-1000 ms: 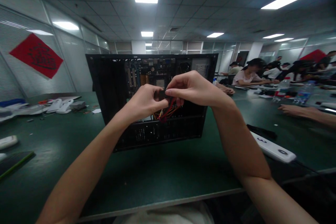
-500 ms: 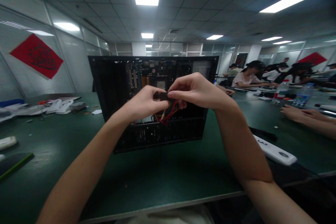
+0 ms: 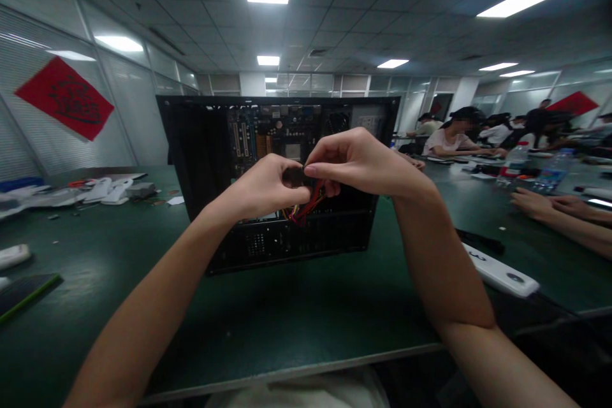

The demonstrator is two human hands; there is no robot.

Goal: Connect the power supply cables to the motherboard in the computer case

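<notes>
An opened black computer case point(image 3: 329, 236) stands on the green table point(image 3: 296, 319), its inside facing me and the motherboard point(image 3: 275, 127) showing at the upper middle. In front of it, my left hand point(image 3: 258, 188) is closed, thumb and fingers round a small black cable connector point(image 3: 295, 174). My right hand point(image 3: 361, 162) pinches thumb to index finger at the connector's right end. What lies between these fingertips is too small and dark to make out. Red, yellow and black wires point(image 3: 303, 209) hang in a bundle below both hands.
A white power strip point(image 3: 502, 273) lies right of my forearm. Plastic bottles point(image 3: 553, 171) and another person's hands point(image 3: 535, 204) are further right. White parts and papers point(image 3: 112, 191) clutter the left side, with a green-edged dark board point(image 3: 29, 296) nearer.
Both hands stay at the connector with almost the same grip. The view has tilted slightly, and the wires below have shifted a little.
</notes>
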